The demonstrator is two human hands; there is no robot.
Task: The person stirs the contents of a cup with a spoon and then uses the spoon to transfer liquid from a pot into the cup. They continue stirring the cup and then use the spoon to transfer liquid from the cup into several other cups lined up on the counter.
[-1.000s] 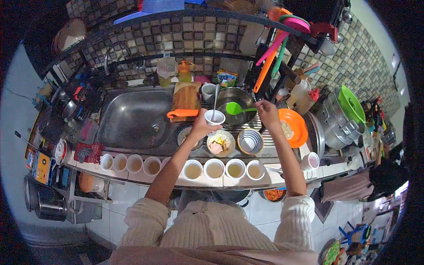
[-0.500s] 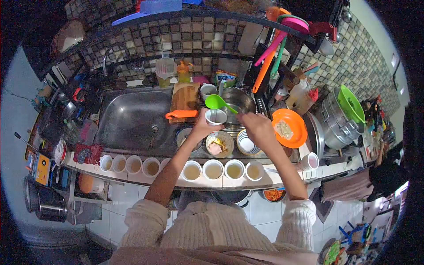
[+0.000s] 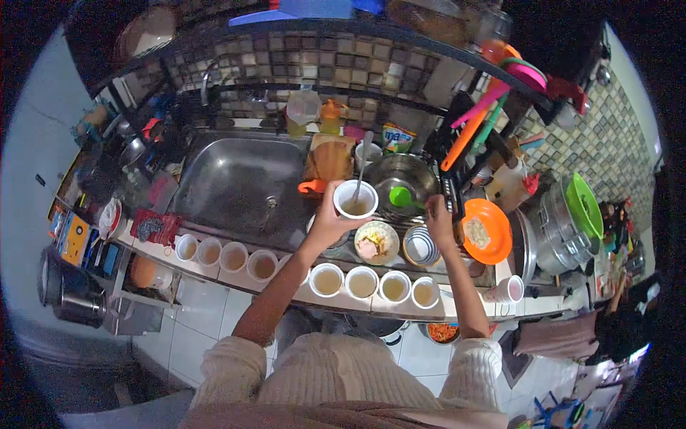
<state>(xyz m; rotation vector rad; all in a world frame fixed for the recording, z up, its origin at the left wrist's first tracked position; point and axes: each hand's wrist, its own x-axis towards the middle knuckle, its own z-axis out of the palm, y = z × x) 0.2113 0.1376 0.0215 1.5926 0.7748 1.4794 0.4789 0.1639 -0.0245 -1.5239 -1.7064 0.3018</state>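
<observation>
My left hand is wrapped round a white cup, which holds some pale liquid and an upright metal spoon. In my right hand is the handle of a green ladle, its bowl low inside a steel pot. Just below the held cup stands a bowl of pink and yellow food. Beside it is a striped bowl. Several white cups of yellowish liquid line the counter's front edge.
A steel sink lies to the left, with a wooden board and an orange handle at its right. On the right are an orange plate, stacked cups and a large steel pot. Utensils hang from the shelf above.
The ladle has gone from above the held cup down into the steel pot, my right hand lowering with it. The cup stays in my left hand. The camera view has shifted.
</observation>
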